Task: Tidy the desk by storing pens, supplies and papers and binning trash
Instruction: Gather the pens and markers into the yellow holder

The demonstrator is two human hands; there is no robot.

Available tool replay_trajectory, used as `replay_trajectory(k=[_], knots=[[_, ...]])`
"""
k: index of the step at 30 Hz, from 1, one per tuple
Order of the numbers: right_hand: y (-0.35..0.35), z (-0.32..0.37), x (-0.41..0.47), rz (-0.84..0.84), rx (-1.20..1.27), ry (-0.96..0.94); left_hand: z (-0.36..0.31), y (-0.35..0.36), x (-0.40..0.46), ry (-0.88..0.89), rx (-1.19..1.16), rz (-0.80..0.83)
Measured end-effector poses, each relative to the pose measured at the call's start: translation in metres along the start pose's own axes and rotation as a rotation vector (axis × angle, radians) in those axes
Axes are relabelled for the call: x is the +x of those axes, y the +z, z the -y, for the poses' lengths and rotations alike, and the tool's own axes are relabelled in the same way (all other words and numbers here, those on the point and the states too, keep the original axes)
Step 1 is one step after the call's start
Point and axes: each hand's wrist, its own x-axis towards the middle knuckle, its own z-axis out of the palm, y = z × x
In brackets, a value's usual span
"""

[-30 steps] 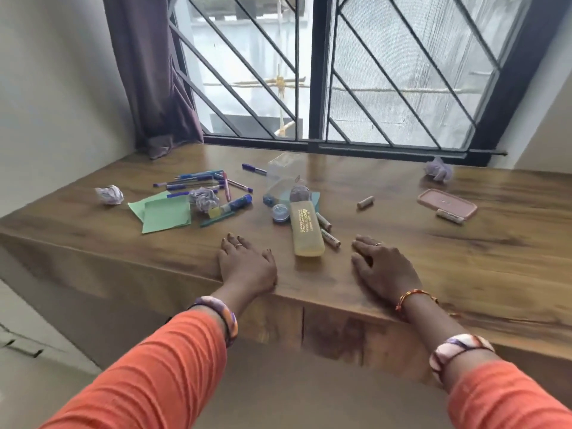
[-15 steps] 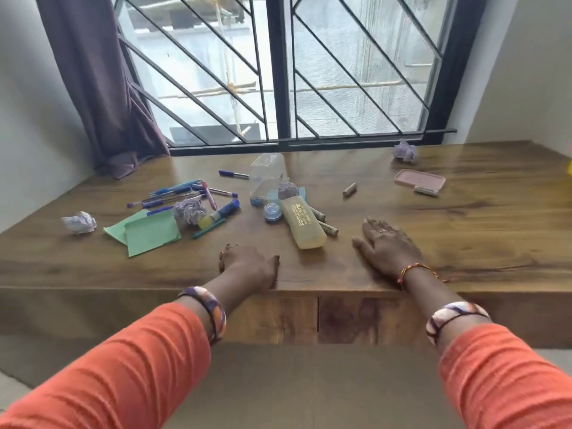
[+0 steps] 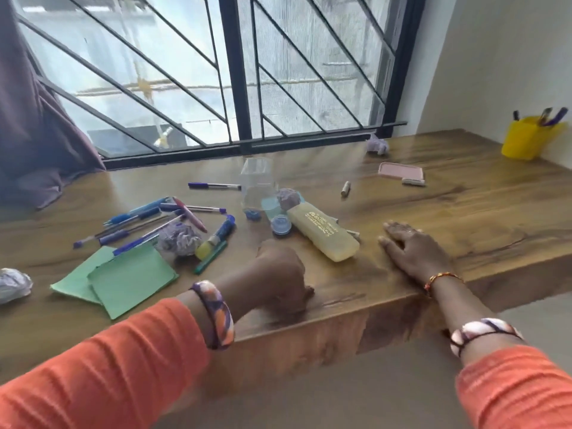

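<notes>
Neither grip holds anything yet: the left hand (image 3: 280, 274) rests near the front edge of the wooden surface (image 3: 464, 218) with fingers curled under, while the right hand (image 3: 414, 252) lies flat and spread, also by the front edge. Between them, just beyond, lies the translucent yellow plastic pencil case (image 3: 323, 235). Blue and purple pens (image 3: 148, 222) sprawl toward the left edge, beside green paper sheets (image 3: 123, 275) and a crumpled lilac paper ball (image 3: 179, 241). A yellow plastic pen holder (image 3: 523, 137) stands at the far right corner. Judging by this, gathering pens into one bundle first, tips aligned, would save trips to that holder.
</notes>
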Motion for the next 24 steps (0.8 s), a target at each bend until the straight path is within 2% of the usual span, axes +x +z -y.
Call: replay_trajectory(k=[3,5,8,11,13,15,20,24], knots=[[0.005,0.019,-0.010,-0.116,0.120,0.189,0.025,0.006,-0.008,0.138,-0.101,-0.018],[0.001,0.040,-0.011,-0.257,0.182,0.268,0.052,0.008,-0.012,0.190,-0.321,0.067],[-0.006,0.086,-0.011,-0.403,0.228,0.213,0.098,0.014,-0.013,0.308,-0.741,0.189],[-0.012,0.145,-0.002,-0.452,0.261,0.044,0.150,0.021,-0.017,0.294,-0.972,0.059],[-0.013,0.186,0.011,-0.408,0.258,-0.122,0.189,0.032,-0.019,0.222,-1.089,-0.061],[-0.007,0.226,0.022,-0.278,0.256,-0.303,0.230,0.049,-0.026,0.114,-1.178,-0.121],[0.031,0.304,0.045,0.057,0.213,-0.605,0.315,0.112,-0.045,-0.234,-1.198,-0.105],[0.062,0.360,0.060,0.212,0.064,-0.769,0.332,0.160,-0.054,-0.368,-1.235,-0.073]])
